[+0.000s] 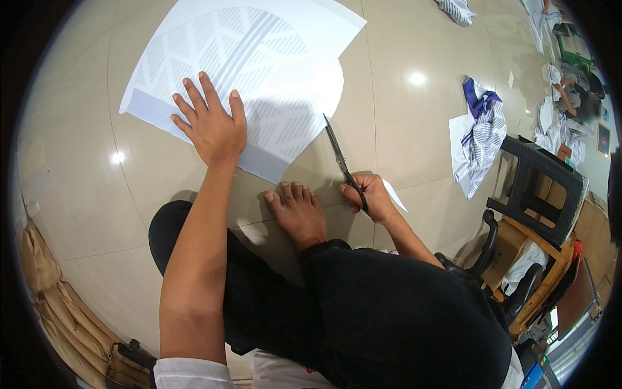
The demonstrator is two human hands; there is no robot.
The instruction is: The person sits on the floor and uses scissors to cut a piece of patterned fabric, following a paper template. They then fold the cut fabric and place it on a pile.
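Observation:
A large sheet of white fabric or paper (pixel 324 84) with a grey striped pattern and a grey-blue border lies on the floor in front of me. My left hand (pixel 219 129) rests flat on its near part, fingers spread. In my right hand (pixel 370 198) is a pair of scissors (pixel 338 152) with black handles. Their blades look closed, pointing away from me, with the tip at the sheet's right edge. Whether the tip touches the sheet I cannot tell. My bare foot (pixel 299 214) stands just short of the sheet's near edge.
Beside my right hand lies a white scrap (pixel 394 194). Farther right are a crumpled striped cloth with purple trim (pixel 483 117), a dark plastic stool (pixel 538 188) and a wooden cabinet (pixel 538 285). Brown wrapped bundles (pixel 58 311) stand at lower left. A person (pixel 570 97) sits at far right.

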